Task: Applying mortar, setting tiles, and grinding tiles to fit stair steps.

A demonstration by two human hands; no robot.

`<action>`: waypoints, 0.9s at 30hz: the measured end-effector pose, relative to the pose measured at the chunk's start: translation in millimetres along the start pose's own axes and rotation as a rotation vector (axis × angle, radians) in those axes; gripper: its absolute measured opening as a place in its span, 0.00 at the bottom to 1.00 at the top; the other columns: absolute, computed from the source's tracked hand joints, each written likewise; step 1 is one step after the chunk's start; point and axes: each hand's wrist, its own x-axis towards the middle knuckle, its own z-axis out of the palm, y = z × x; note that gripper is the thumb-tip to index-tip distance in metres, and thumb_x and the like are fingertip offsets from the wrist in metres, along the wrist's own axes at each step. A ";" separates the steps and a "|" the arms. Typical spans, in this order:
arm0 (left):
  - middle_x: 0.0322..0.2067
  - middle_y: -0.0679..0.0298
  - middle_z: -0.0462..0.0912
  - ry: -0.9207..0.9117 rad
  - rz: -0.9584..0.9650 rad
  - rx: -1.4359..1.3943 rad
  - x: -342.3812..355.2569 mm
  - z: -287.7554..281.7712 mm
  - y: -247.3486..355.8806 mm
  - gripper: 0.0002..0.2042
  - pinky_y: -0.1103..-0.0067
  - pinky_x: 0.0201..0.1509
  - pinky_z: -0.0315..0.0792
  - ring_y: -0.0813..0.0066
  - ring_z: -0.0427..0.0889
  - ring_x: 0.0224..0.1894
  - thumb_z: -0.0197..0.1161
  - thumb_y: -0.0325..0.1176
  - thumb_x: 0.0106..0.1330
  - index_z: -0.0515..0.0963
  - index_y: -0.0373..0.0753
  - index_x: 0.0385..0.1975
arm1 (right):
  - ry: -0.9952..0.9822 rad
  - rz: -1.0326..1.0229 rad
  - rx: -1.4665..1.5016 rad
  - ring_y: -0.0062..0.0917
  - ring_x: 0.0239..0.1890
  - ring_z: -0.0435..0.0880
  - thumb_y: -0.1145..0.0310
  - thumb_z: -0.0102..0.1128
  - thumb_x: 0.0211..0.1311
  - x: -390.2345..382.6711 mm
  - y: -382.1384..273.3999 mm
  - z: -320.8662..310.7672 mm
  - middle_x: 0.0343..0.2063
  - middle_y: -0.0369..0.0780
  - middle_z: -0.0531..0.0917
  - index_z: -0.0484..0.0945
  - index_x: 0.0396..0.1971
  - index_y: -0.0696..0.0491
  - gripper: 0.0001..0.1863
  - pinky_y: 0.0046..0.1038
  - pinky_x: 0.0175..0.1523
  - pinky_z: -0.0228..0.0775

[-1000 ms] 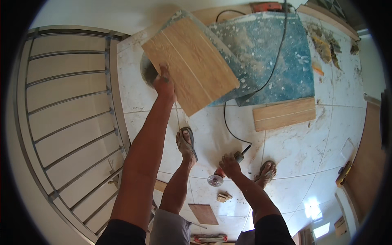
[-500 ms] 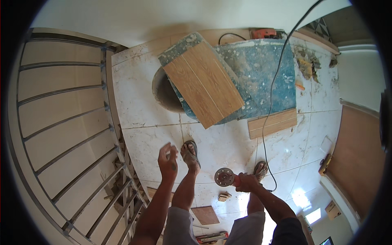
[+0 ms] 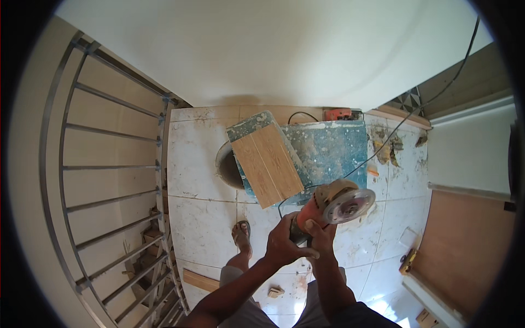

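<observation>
I hold an angle grinder (image 3: pixel 314 210) with a red body and a silver disc (image 3: pixel 348 206) up in front of me. My left hand (image 3: pixel 284 242) is closed around its darker rear part, and my right hand (image 3: pixel 322 237) grips the red body just beside it. A black cord (image 3: pixel 403 121) runs off to the upper right. Below, a wood-look plank tile (image 3: pixel 267 167) lies on a dusty blue board (image 3: pixel 333 147), partly over a grey round bucket (image 3: pixel 224 167).
A metal railing (image 3: pixel 112 167) lines the left side, a white wall (image 3: pixel 273 54) the top. A red tool (image 3: pixel 338 114) lies by that wall. Debris (image 3: pixel 385 147) lies on the tiled floor (image 3: pixel 191 224). A brown panel (image 3: pixel 448 235) stands right; wood scraps (image 3: pixel 276 291) lie near my feet.
My left hand has left the plank and joined my right hand on the grinder, which has been lifted from near the floor up toward me. The view has shifted to show more wall.
</observation>
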 end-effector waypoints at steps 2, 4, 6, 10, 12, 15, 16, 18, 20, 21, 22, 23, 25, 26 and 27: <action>0.48 0.55 0.81 -0.068 -0.005 0.017 28.8 24.7 0.1 0.54 0.71 0.53 0.75 0.66 0.82 0.49 0.86 0.56 0.28 0.68 0.32 0.57 | 0.000 0.010 0.226 0.28 0.52 0.77 0.62 0.76 0.43 28.0 -17.4 -25.1 0.48 0.43 0.76 0.72 0.53 0.59 0.36 0.31 0.56 0.71; 0.44 0.56 0.82 -0.223 -0.056 -0.064 53.5 51.8 -13.8 0.51 0.72 0.50 0.74 0.68 0.82 0.45 0.85 0.57 0.29 0.72 0.32 0.53 | -0.170 -0.085 0.181 0.29 0.50 0.78 0.60 0.76 0.43 56.6 -14.8 -70.3 0.47 0.43 0.77 0.69 0.54 0.60 0.38 0.31 0.53 0.73; 0.44 0.56 0.83 -0.254 0.052 -0.158 73.7 86.2 -38.2 0.51 0.72 0.51 0.74 0.68 0.82 0.45 0.84 0.57 0.31 0.70 0.31 0.56 | -0.435 -0.169 0.073 0.32 0.48 0.79 0.58 0.76 0.42 82.2 -11.6 -115.0 0.44 0.46 0.77 0.67 0.54 0.61 0.40 0.33 0.51 0.75; 0.43 0.55 0.83 -0.362 0.331 -0.353 122.9 170.5 -103.0 0.54 0.71 0.53 0.73 0.65 0.82 0.46 0.82 0.60 0.35 0.67 0.31 0.61 | -0.336 -0.355 -0.124 0.28 0.42 0.81 0.57 0.79 0.43 99.1 2.8 -175.2 0.40 0.44 0.80 0.71 0.52 0.61 0.39 0.31 0.47 0.75; 0.42 0.54 0.83 -0.368 0.447 -0.438 131.0 206.6 -126.1 0.55 0.70 0.52 0.73 0.63 0.83 0.45 0.82 0.61 0.35 0.67 0.31 0.61 | -0.217 -0.694 -0.020 0.30 0.39 0.82 0.59 0.77 0.46 104.1 21.0 -198.4 0.38 0.45 0.80 0.70 0.53 0.62 0.38 0.31 0.44 0.76; 0.37 0.52 0.82 -0.086 0.673 -0.191 125.2 248.3 -150.3 0.52 0.68 0.49 0.74 0.55 0.83 0.41 0.81 0.62 0.34 0.69 0.31 0.56 | 0.062 -0.766 -0.088 0.31 0.41 0.82 0.62 0.75 0.48 101.9 56.2 -248.7 0.39 0.46 0.79 0.67 0.57 0.62 0.38 0.32 0.45 0.77; 0.38 0.52 0.81 -0.104 0.622 -0.159 118.8 259.9 -155.8 0.53 0.68 0.49 0.74 0.58 0.83 0.41 0.82 0.62 0.32 0.69 0.31 0.56 | 0.089 -0.803 -0.143 0.34 0.42 0.82 0.59 0.71 0.52 96.5 65.9 -258.8 0.41 0.49 0.79 0.65 0.58 0.63 0.38 0.34 0.47 0.77; 0.39 0.52 0.82 -0.192 0.534 -0.134 113.3 273.8 -176.5 0.52 0.69 0.48 0.75 0.60 0.84 0.41 0.84 0.59 0.30 0.69 0.31 0.54 | 0.098 -0.844 -0.073 0.36 0.43 0.82 0.56 0.69 0.55 90.9 99.1 -279.8 0.43 0.50 0.79 0.65 0.58 0.64 0.37 0.35 0.48 0.77; 0.38 0.50 0.82 -0.208 0.540 -0.195 109.0 286.7 -189.8 0.48 0.67 0.48 0.75 0.55 0.84 0.40 0.82 0.60 0.33 0.70 0.31 0.51 | 0.061 -0.818 -0.002 0.41 0.45 0.82 0.46 0.59 0.61 90.5 106.3 -301.2 0.48 0.55 0.78 0.66 0.58 0.66 0.38 0.39 0.51 0.77; 0.36 0.47 0.81 -0.229 0.535 -0.253 104.6 291.6 -195.0 0.44 0.66 0.48 0.74 0.50 0.83 0.40 0.80 0.60 0.36 0.70 0.31 0.47 | -0.207 -0.777 0.227 0.43 0.46 0.82 0.43 0.52 0.65 89.8 111.2 -308.4 0.49 0.57 0.77 0.65 0.59 0.67 0.40 0.40 0.51 0.77; 0.38 0.45 0.82 -0.300 0.515 -0.311 94.6 290.2 -196.8 0.46 0.67 0.49 0.74 0.53 0.84 0.42 0.80 0.61 0.38 0.70 0.30 0.49 | -0.241 -0.731 0.209 0.44 0.46 0.82 0.41 0.50 0.65 77.5 109.3 -306.9 0.49 0.58 0.77 0.65 0.59 0.68 0.41 0.40 0.51 0.77; 0.39 0.46 0.83 -0.272 0.564 -0.343 87.7 292.0 -196.0 0.48 0.68 0.50 0.74 0.57 0.84 0.44 0.79 0.61 0.40 0.69 0.28 0.53 | -0.274 -0.683 0.191 0.44 0.46 0.82 0.40 0.47 0.66 66.6 105.4 -306.2 0.49 0.59 0.77 0.64 0.59 0.68 0.42 0.41 0.51 0.77; 0.42 0.46 0.83 -0.292 0.579 -0.384 87.6 287.5 -197.1 0.49 0.68 0.53 0.74 0.58 0.84 0.46 0.78 0.60 0.43 0.67 0.28 0.59 | -0.305 -0.658 0.183 0.45 0.47 0.82 0.39 0.43 0.67 63.5 99.5 -298.5 0.49 0.61 0.77 0.65 0.60 0.67 0.42 0.40 0.52 0.76; 0.42 0.46 0.83 -0.292 0.585 -0.387 85.9 283.8 -196.1 0.49 0.68 0.53 0.74 0.58 0.84 0.46 0.78 0.60 0.43 0.67 0.28 0.59 | -0.358 -0.676 0.169 0.45 0.46 0.82 0.39 0.42 0.68 65.2 100.3 -297.3 0.49 0.61 0.77 0.64 0.60 0.67 0.41 0.40 0.51 0.75; 0.43 0.47 0.83 -0.309 0.589 -0.411 84.5 278.9 -195.5 0.50 0.69 0.55 0.73 0.59 0.84 0.48 0.78 0.58 0.45 0.65 0.28 0.61 | -0.413 -0.692 0.155 0.45 0.46 0.82 0.40 0.40 0.68 66.1 102.6 -296.7 0.49 0.62 0.77 0.64 0.61 0.66 0.41 0.39 0.51 0.75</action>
